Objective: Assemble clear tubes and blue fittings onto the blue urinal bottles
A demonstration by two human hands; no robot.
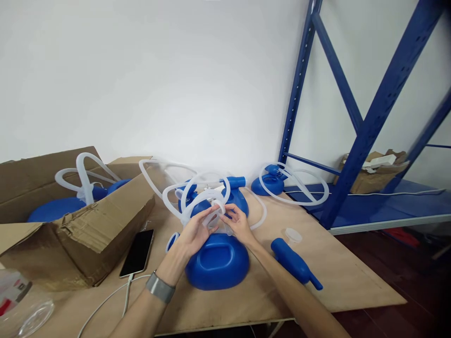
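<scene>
In front of me on the table lies a blue plastic bottle [218, 263] with a handle opening moulded in it. Just beyond its body, my left hand [196, 230] and my right hand [239, 224] meet around a translucent white tube [220, 204], fingers closed on it from either side. The neck of the bottle is mostly hidden behind my hands. More blue bottles [239, 199] with looped tubes stand right behind them. A blue funnel-shaped piece [294, 260] lies to the right of my right forearm, with a round translucent cap [293, 235] behind it.
At the left, an opened cardboard box [116, 218] holds more blue bottles and tubes. A phone [138, 252] on a white cable lies beside it. Another bottle [268, 184] with a coiled tube sits at the back right, near a blue metal rack [352, 169].
</scene>
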